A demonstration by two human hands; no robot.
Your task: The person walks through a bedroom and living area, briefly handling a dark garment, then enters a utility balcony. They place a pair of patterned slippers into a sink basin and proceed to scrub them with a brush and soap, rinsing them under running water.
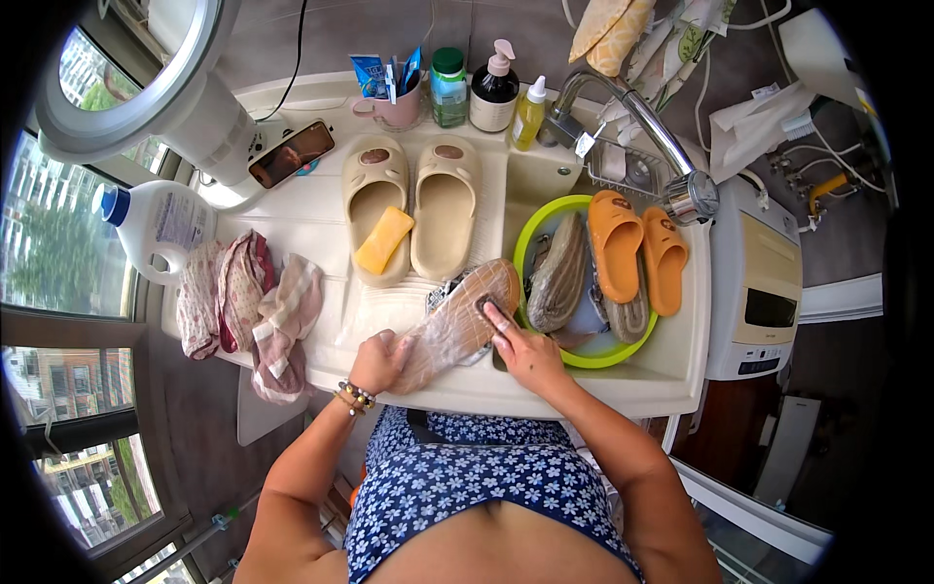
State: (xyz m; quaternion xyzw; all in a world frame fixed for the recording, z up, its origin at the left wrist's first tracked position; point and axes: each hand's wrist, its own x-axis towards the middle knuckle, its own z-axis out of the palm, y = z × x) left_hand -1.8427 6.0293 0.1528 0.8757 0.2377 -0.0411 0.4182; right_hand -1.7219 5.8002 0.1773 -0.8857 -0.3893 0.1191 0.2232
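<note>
My left hand point(379, 361) grips the near end of a soapy tan slipper point(456, 325), which lies sole up on the ribbed washboard of the white sink. My right hand point(527, 354) holds a small dark-rimmed brush or scrubber point(485, 309) against the sole near its far end; the fingers hide most of it. Beyond the slipper stand two beige slides point(445, 212), and a yellow soap bar point(384, 239) rests on the left one. At right, a lime-green basin point(519, 241) holds grey-brown slippers point(560, 277) in cloudy water. Two orange slides point(616, 252) lean on them and on the rim.
A chrome faucet point(660, 142) arches over the basin. Bottles point(495, 95) and a pink mug point(400, 108) line the back. To the left are a phone point(292, 155), a detergent jug point(164, 223), crumpled cloths point(288, 310) and a round device point(219, 139). A white appliance point(755, 285) stands right.
</note>
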